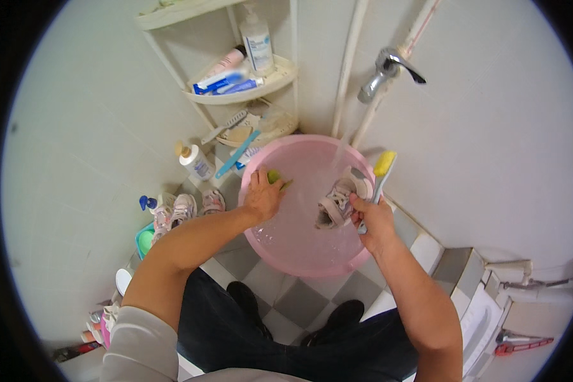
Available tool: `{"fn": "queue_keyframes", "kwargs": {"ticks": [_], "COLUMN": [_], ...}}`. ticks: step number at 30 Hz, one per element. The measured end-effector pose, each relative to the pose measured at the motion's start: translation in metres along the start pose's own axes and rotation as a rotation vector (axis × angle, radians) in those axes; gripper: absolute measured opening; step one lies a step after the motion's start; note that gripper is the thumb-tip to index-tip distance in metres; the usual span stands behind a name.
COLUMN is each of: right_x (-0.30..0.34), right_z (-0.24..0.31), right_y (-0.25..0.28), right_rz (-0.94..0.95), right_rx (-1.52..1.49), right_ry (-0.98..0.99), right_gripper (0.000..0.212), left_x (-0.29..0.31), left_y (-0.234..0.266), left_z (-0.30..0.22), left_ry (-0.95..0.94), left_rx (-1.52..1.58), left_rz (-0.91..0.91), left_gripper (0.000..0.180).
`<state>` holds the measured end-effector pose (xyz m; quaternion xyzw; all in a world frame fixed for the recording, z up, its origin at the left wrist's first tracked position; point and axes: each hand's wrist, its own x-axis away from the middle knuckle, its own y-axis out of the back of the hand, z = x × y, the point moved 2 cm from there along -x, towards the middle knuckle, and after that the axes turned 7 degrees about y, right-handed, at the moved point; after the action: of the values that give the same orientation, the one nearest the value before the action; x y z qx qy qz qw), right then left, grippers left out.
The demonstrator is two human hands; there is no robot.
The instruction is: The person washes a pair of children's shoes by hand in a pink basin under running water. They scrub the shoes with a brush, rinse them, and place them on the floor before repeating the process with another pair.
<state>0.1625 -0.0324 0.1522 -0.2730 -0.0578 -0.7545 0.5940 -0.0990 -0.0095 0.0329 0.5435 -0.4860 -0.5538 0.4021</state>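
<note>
A pink plastic basin (302, 145) of water stands on the tiled floor. Over its right side my right hand (375, 219) is closed on a small light-pink shoe (339, 202) and a brush with yellow bristles (384, 163) and a pale handle. The shoe is tilted, with its laces facing up. My left hand (264, 196) is inside the left rim, its fingers closed round a small green object (273, 176) whose kind I cannot make out. From the metal tap (381, 75), a thin stream runs down into the basin.
A white corner shelf (280, 76) carries bottles and tubes. A pump bottle (196, 162) and a blue-handled brush (239, 154) are beside the basin's left. Several small shoes (184, 209) stand farther left. A white squat toilet (481, 325) is at lower right.
</note>
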Motion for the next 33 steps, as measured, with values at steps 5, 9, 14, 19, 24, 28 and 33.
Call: {"fn": "queue_keyframes", "kwargs": {"ticks": [5,9,14,19,24,28,33], "right_x": [0.007,0.004,0.019,0.038,0.044,0.043,0.033], "right_z": [0.008,0.012,0.023,0.031,0.027,0.032,0.030], "right_y": [0.013,0.020,0.014,0.007,0.008,0.008,0.015], "right_rz": [-0.103,-0.137,-0.100,-0.102,-0.101,-0.122,-0.201], "right_rx": [-0.024,0.021,-0.024,-0.037,-0.005,0.038,0.099], "right_ry": [-0.008,0.016,0.043,0.062,0.030,0.072,0.129], "right_gripper": [0.025,0.025,0.024,0.024,0.023,0.023,0.026], "left_x": [0.009,-0.014,-0.058,-0.066,-0.057,-0.064,-0.067], "left_y": [-0.048,-0.069,-0.055,-0.050,-0.092,-0.107,-0.028], "left_z": [-0.026,-0.038,-0.055,-0.115,-0.127,-0.099,-0.088], "left_ry": [0.088,0.218,0.679,1.259,1.170,1.224,1.320], "left_rx": [0.013,0.292,1.217,1.969,1.842,1.918,1.787], "left_rz": [0.470,0.441,0.549,0.639,0.601,0.656,0.492], "left_gripper": [0.046,0.049,0.051,0.046,0.033,0.022,0.024]}}
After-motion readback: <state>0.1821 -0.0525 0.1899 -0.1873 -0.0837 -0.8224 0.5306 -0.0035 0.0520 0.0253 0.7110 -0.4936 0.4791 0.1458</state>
